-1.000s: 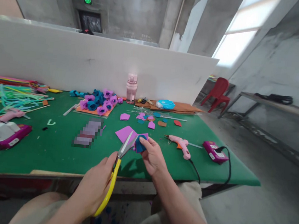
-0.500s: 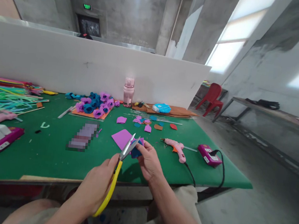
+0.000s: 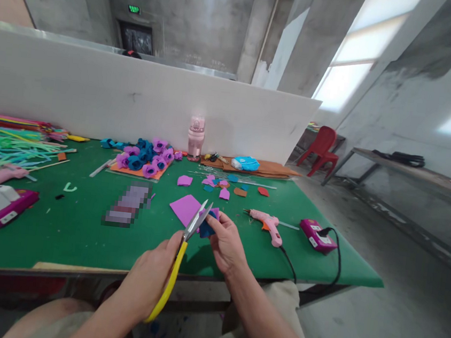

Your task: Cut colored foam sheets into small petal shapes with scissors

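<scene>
My left hand (image 3: 153, 277) is closed round yellow-handled scissors (image 3: 173, 282), whose metal blades stand slightly apart and point up and away from me. The blades meet the edge of a small dark blue foam piece (image 3: 207, 230), pinched between the thumb and fingers of my right hand (image 3: 228, 244). A bit of purple shows behind the blue piece; whether it is held too, I cannot tell. Just beyond the blades a flat purple foam square (image 3: 184, 209) lies on the green tabletop (image 3: 80, 245). Several cut petal shapes (image 3: 224, 194) are scattered farther back.
A pink glue gun (image 3: 267, 223) and a purple power strip (image 3: 318, 237) with a black cord lie to the right. Purple and blue foam flowers (image 3: 146, 155) sit at back left, near a pink bottle (image 3: 195, 139). A white panel (image 3: 235, 111) borders the far edge.
The scissor blades are slightly closer together at the blue piece. Both hands keep their grip, and the whole view has shifted a little.
</scene>
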{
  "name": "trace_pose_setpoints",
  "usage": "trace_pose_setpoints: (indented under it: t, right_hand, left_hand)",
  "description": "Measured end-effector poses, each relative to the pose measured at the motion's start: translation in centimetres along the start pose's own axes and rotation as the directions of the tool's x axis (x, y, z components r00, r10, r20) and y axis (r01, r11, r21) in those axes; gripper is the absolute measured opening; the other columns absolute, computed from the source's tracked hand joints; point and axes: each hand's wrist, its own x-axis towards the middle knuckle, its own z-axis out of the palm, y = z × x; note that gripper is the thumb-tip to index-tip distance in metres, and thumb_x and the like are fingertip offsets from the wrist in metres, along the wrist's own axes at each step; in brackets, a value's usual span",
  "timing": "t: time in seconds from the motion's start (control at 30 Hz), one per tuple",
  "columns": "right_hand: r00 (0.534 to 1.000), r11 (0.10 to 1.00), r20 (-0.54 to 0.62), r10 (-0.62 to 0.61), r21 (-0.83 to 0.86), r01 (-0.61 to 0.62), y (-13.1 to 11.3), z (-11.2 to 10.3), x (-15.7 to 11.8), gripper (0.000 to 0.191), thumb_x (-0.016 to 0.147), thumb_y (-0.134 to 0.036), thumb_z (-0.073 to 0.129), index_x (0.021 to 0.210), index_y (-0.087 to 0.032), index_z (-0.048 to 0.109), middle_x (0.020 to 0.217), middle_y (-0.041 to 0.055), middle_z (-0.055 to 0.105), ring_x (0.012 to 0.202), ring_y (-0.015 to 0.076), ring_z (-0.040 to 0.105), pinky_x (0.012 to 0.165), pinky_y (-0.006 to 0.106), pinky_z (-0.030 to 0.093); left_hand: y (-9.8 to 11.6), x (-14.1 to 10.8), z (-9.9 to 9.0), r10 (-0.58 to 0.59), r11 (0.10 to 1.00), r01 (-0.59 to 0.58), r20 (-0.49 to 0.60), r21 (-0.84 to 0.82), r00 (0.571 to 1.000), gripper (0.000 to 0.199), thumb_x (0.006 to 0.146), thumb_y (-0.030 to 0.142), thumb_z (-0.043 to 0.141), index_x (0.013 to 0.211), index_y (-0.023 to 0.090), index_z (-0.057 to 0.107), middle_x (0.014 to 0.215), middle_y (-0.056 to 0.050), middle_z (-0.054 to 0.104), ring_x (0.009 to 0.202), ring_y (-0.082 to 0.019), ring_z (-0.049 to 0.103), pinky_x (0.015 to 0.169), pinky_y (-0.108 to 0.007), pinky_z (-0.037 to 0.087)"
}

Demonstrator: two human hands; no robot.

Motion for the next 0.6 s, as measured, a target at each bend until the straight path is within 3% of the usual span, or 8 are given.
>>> trace_pose_setpoints:
  t: [0.17,0.43,0.6]
  right_hand:
    - [1.0,1.0,0.01,0.001,0.022,-0.001,0.03,-0.12,0.01,0.022,0.058,-0.029,0.08,0.073,-0.017,0.07,0.071,-0.0011,0.066,0.059,0.009,0.052,0.055,0.02,0.041]
    - [1.0,1.0,0.026,0.016,0.025,-0.017,0.08,-0.01,0.02,0.021,0.059,-0.029,0.08,0.074,-0.018,0.07,0.074,-0.0001,0.068,0.061,0.0101,0.054,0.056,0.02,0.043]
    - [0.999,0.999,0.037,0.026,0.025,-0.027,0.02,-0.12,0.03,0.021,0.059,-0.029,0.08,0.073,-0.018,0.07,0.074,-0.0002,0.068,0.06,0.0097,0.054,0.056,0.02,0.043]
  left_hand:
    - [0.01,0.07,0.02,-0.001,1.0,0.001,0.002,-0.007,1.0,0.059,0.08,0.003,0.037,0.137,0.015,0.03,0.108,-0.014,0.065,0.087,-0.024,0.066,0.076,-0.035,0.047]
    - [-0.28,0.02,0.35,0.026,0.999,-0.027,-0.022,-0.037,0.999,0.059,0.081,0.004,0.034,0.138,0.015,0.029,0.115,-0.015,0.063,0.096,-0.025,0.064,0.083,-0.037,0.047]
    - [-0.38,-0.11,0.36,0.032,0.999,-0.033,-0.023,-0.033,0.999,0.058,0.081,0.005,0.034,0.138,0.015,0.029,0.111,-0.014,0.064,0.092,-0.024,0.065,0.078,-0.035,0.048]
